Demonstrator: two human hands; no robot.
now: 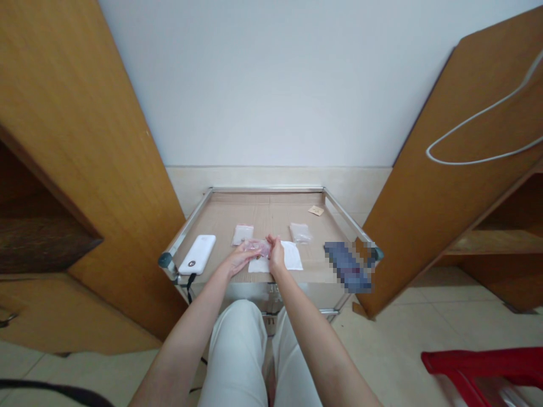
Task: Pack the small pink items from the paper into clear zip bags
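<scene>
A small clear plastic bag (259,246) with a pinkish tint is between my two hands, low over the tray table. My left hand (240,260) has its fingers along the bag's left side and holds it. With closed fingers, my right hand (276,255) grips the bag's right end. Beneath them lies a white sheet (293,258), flat and partly covered by the hands. Just beyond the hands, one flat clear packet with white contents (242,233) rests to the left and another similar packet (300,233) to the right. Small details inside the held bag are too fine to tell.
The tray table (271,208) has a metal rail. On its left lies a white power bank (198,254) with a dark strap; on its right, a pixelated dark item (345,265). A small tan card (316,210) is at the back. Wooden cabinets flank both sides; a red stool (483,362) stands lower right.
</scene>
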